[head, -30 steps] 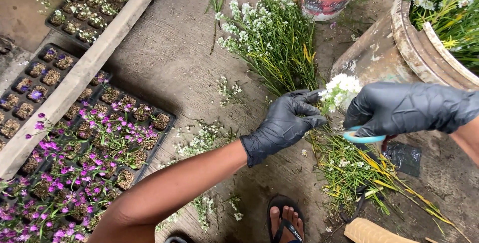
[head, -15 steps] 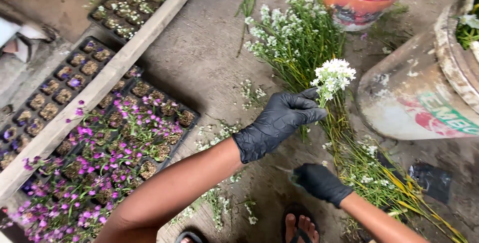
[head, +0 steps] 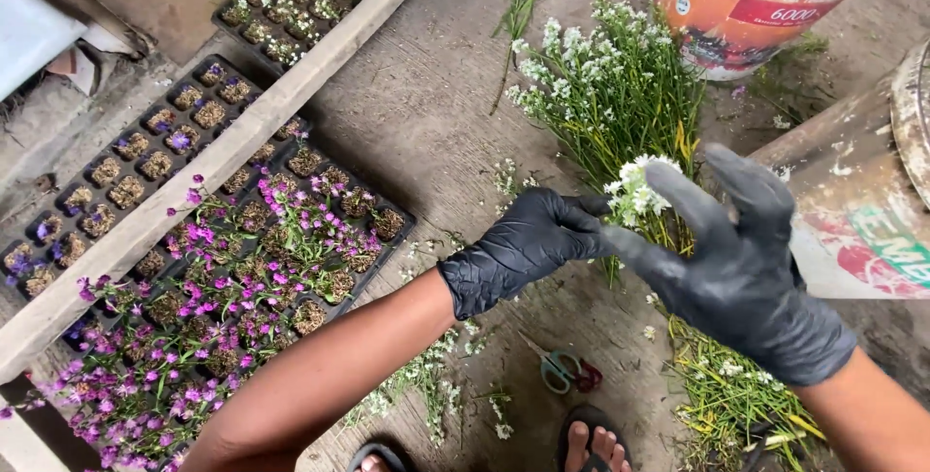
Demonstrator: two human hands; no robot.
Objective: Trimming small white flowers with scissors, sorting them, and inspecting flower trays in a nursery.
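Above the concrete floor (head: 426, 133), black-gloved left hand (head: 528, 244) is pinching a small bunch of white flowers (head: 639, 191); black-gloved right hand (head: 741, 268) is hovering beside it, fingers spread. Teal-handled scissors (head: 562, 370) are lying below.

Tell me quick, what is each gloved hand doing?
Left hand: closed, holding a small bunch of white flowers.
Right hand: open, fingers spread, beside the bunch.
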